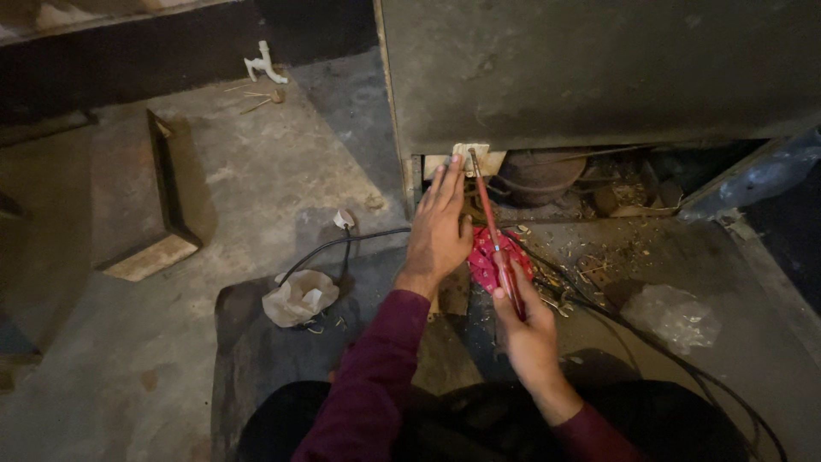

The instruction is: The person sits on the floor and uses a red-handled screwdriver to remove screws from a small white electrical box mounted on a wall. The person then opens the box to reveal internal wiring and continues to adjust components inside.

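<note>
**Screwdriver set against a plate at the foot of a metal cabinet**

While the left hand (438,229) lies flat with its fingers (446,181) stretched out and unclenched, holding nothing, its fingertips touch a small pale plate (479,158) at the lower edge of a large grey metal cabinet (599,68). Well to the left of those fingers, on the concrete floor (256,162), stand an angled block (145,197) and, farther back, a white pipe fitting (263,65). Nearer, just left of the wrist, a crumpled pale bag (299,295) lies beside a black cable (342,244).

Just right of the left fingers runs a long red-handled screwdriver (494,231), its tip at the pale plate and its handle clenched in the right hand (526,329), whose fingers (513,295) wrap the lower end. Under the shaft, between the two hands, lies a red patterned cloth (487,257).

The tool looks light and rigid; its thin shaft would likely offer little purchase, so the thicker handle end, where the fingers already close, seems the sound place to hold it. A tip pressed at such a slant could slip off the plate.

Right of the right fingers, a dark rounded part (543,175) sits in the opening under the cabinet, among scattered debris (590,265), and a clear plastic bag (676,316) lies farther out.
</note>
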